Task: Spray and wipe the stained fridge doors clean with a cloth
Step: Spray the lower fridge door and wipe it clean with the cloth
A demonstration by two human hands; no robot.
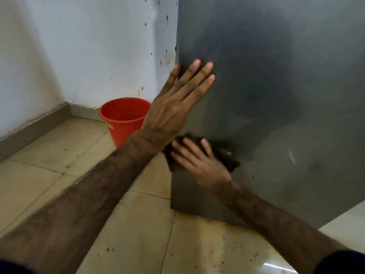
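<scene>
My left hand (169, 107) lies flat on the grey fridge door (276, 95) near its left edge, fingers straight and spread, index tip just past the edge. My right hand (199, 161) is lower on the same door, close to its bottom left corner, fingers straight and slightly apart, pressing a dark brown cloth (227, 157) against the panel; neither hand curls round anything. The cloth shows bunched on both sides of the right hand, partly under the left wrist. The right hand is a little blurred. The door surface looks dull and smeared, with a few small dark specks to the right of the cloth. A red bucket (122, 115) stands on the floor (59, 165) in the corner, beside the fridge's left side and behind my left forearm; a yellow label shows on its wall, text unreadable. Floor tiles below the door carry orange-brown stains and spots. The white wall (88, 46) behind the bucket has scattered spots, densest near the fridge edge.
</scene>
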